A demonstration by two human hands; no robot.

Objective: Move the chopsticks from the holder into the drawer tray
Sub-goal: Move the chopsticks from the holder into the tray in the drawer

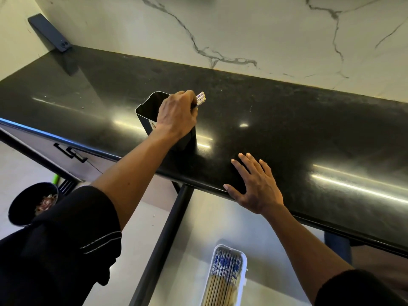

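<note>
A black rectangular holder (150,109) stands on the dark countertop near its front edge. My left hand (176,113) is over the holder's mouth, closed around a few chopsticks (201,98) whose blue-and-white patterned ends stick out past my fingers. My right hand (254,184) rests flat and empty on the counter's front edge, fingers spread. Below, in the open drawer, a white tray (240,281) holds several chopsticks (223,279) lying side by side, patterned ends toward the counter.
The black countertop (287,129) runs along a white marble wall. A dark phone (49,33) leans against the wall at the far left. A dark bowl (33,202) with food sits low at the left. The drawer's black rim (167,235) runs diagonally.
</note>
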